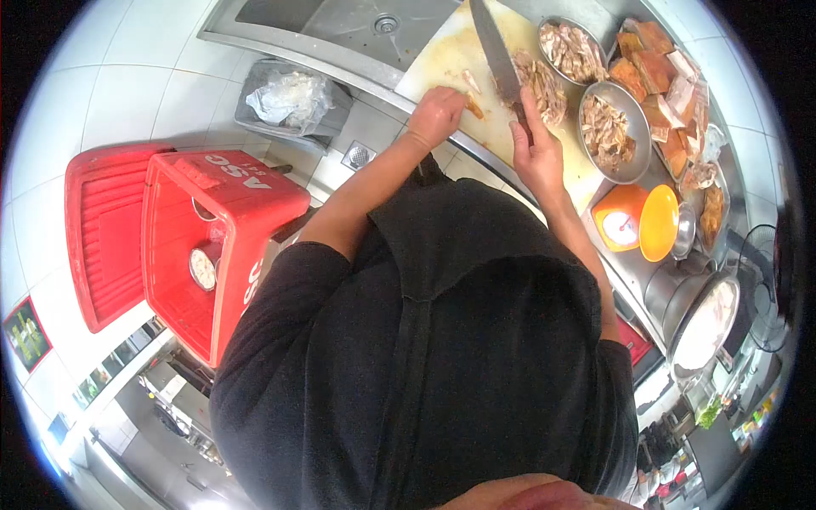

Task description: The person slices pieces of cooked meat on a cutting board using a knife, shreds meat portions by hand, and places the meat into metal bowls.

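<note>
A steel worktop [627, 265] carries a pale cutting board [442, 59]. Over it slants a large knife [495, 53], beside heaped meat strips [544, 85]. The right hand [538, 146] has the knife in its grip. The left hand [438, 116] curls beside a small browned piece [473, 108] on the board; whether its grip pinches it is unclear.

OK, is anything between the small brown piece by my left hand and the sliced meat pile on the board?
Yes: the knife in your right hand crosses the view between the brown piece and the meat pile; nothing else visible does.
</note>
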